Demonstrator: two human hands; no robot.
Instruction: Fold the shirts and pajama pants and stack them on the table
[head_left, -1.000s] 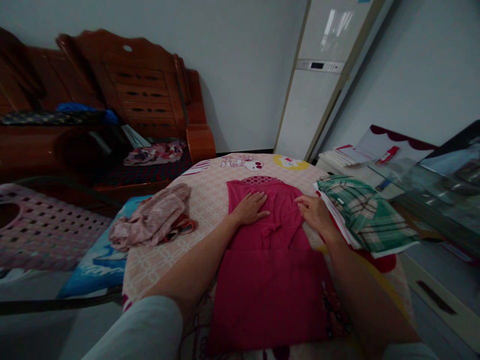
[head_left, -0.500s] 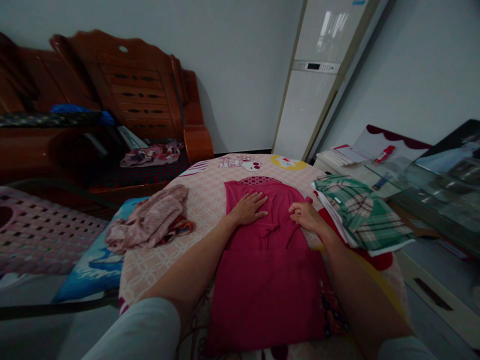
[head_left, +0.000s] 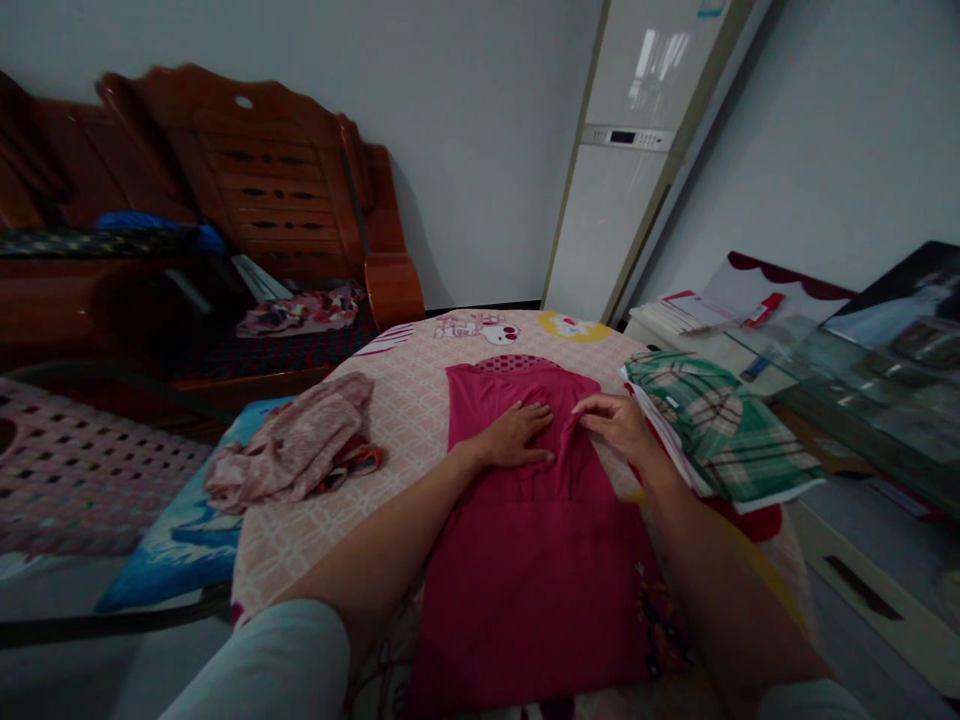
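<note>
A magenta shirt (head_left: 532, 590) lies on the round table, its neckline pointing away from me and its sides tucked in. My left hand (head_left: 517, 435) rests flat on the upper part of the shirt, fingers spread. At the shirt's right side, my right hand (head_left: 616, 420) pinches a fold of the same fabric between thumb and fingers. Creases run down from that pinch towards the straight edge across the middle. Some dark print shows at the shirt's lower right.
A patterned cloth (head_left: 495, 345) covers the table. Crumpled pink clothing (head_left: 307, 440) lies on the left, a stack topped by green plaid clothing (head_left: 712, 420) on the right. Beyond stand a wooden sofa (head_left: 270, 190), a tall white air conditioner (head_left: 607, 210) and a glass shelf (head_left: 847, 370).
My left hand has slid slightly right over the shirt. My right hand has gone from a loosely curled shape to a pinch, drawing the shirt's right side inward.
</note>
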